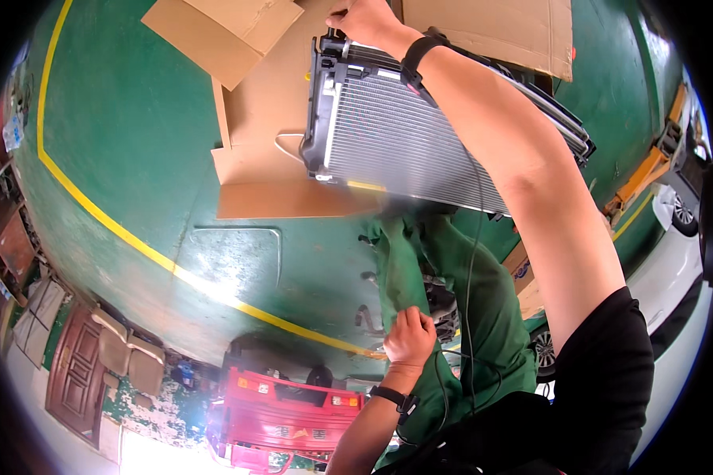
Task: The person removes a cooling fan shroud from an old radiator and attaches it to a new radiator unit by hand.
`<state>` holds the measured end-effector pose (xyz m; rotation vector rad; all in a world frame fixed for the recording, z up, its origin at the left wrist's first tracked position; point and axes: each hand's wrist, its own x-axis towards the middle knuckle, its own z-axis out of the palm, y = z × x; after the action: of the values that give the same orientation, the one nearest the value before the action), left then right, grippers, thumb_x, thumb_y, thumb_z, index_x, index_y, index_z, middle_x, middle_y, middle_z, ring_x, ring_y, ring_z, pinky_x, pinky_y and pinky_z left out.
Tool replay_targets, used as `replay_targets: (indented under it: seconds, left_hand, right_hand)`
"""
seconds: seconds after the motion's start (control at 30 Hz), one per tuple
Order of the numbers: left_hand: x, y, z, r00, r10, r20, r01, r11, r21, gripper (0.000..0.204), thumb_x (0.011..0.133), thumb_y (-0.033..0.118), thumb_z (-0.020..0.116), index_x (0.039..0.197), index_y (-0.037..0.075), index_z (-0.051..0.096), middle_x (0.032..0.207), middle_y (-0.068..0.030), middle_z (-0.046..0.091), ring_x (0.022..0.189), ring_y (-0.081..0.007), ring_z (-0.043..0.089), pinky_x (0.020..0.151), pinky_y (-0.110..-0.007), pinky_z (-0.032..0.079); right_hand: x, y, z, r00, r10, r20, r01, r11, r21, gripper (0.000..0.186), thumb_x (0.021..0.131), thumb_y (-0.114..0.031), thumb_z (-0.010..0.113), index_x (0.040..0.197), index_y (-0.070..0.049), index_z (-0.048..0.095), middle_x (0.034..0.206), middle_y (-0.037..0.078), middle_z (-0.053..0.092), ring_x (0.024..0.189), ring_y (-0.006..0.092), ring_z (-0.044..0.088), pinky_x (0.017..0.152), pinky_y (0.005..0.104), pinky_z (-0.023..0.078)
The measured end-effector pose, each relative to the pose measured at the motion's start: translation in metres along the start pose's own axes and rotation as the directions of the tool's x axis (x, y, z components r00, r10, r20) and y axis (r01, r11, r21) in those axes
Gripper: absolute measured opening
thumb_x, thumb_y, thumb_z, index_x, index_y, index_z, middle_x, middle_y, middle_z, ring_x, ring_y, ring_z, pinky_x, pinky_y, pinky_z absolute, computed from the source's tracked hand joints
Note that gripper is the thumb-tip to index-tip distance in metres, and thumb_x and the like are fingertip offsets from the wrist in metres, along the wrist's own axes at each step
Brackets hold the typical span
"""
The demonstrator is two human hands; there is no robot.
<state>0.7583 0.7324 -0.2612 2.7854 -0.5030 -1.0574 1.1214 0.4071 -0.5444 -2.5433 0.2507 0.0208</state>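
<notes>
A car radiator (408,131) with silver fins and black plastic ends lies on opened cardboard in front of me. My right arm reaches across it to its far left corner. There my right hand (364,20) is closed in a pinch over a small black part (330,33) at the radiator's edge; the fingertips are partly cut off by the top of the view, so what they hold cannot be made out. Curled into a fist, my left hand (410,339) hovers by my green trouser leg (404,273), apart from the radiator. The inside of that fist is hidden.
Cardboard sheets (249,119) spread under and around the radiator. A bent metal rod (278,253) lies on the green floor by a yellow line (127,232). A red car front part (293,419) stands lower left. A thin dark cable (469,317) hangs before me. A white car (669,253) stands right.
</notes>
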Motion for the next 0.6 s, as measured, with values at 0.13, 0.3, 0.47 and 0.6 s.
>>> replay_targets:
  seconds: [0.13, 0.3, 0.47, 0.6]
  left_hand:
    - [0.002, 0.001, -0.003, 1.000, -0.005, -0.018, 0.005, 1.000, -0.016, 0.009, 0.078, 0.016, 0.064, 0.078, 0.015, 0.055, 0.072, -0.0028, 0.059, 0.054, -0.0255, 0.060, 0.044, -0.038, 0.048]
    - [0.003, 0.000, -0.004, 1.000, 0.001, -0.017, -0.001, 1.000, -0.009, 0.008, 0.078, 0.016, 0.064, 0.078, 0.015, 0.055, 0.071, -0.0025, 0.058, 0.054, -0.0253, 0.060, 0.044, -0.038, 0.048]
    - [0.002, 0.004, -0.002, 1.000, -0.001, -0.020, 0.001, 1.000, -0.015, 0.008, 0.078, 0.016, 0.063, 0.077, 0.015, 0.055, 0.071, -0.0022, 0.058, 0.054, -0.0250, 0.060, 0.044, -0.038, 0.047]
    - [0.001, 0.004, -0.003, 0.999, 0.001, -0.039, -0.002, 1.000, -0.016, 0.009, 0.078, 0.016, 0.063, 0.077, 0.015, 0.055, 0.072, -0.0023, 0.059, 0.053, -0.0251, 0.060, 0.044, -0.038, 0.047]
  right_hand:
    - [0.005, 0.000, -0.001, 0.971, -0.227, 0.075, 0.239, 0.902, -0.359, 0.019, 0.087, -0.026, 0.060, 0.079, -0.015, 0.071, 0.072, 0.013, 0.065, 0.074, 0.0332, 0.068, 0.060, 0.0439, 0.053]
    - [0.022, 0.011, -0.006, 0.901, -0.309, 0.305, 0.414, 0.821, -0.392, 0.016, 0.084, -0.026, 0.062, 0.078, -0.014, 0.071, 0.076, 0.013, 0.066, 0.076, 0.0347, 0.067, 0.061, 0.0455, 0.052]
    - [0.013, -0.009, -0.002, 0.980, -0.034, 0.194, 0.044, 0.998, -0.050, 0.019, 0.087, -0.027, 0.064, 0.092, -0.011, 0.074, 0.089, 0.013, 0.070, 0.088, 0.0339, 0.067, 0.073, 0.0439, 0.054]
    - [-0.003, -0.037, -0.009, 0.986, 0.076, 0.147, -0.074, 0.997, -0.024, 0.018, 0.088, -0.020, 0.064, 0.093, -0.005, 0.073, 0.088, 0.017, 0.070, 0.087, 0.0364, 0.066, 0.077, 0.0440, 0.054]
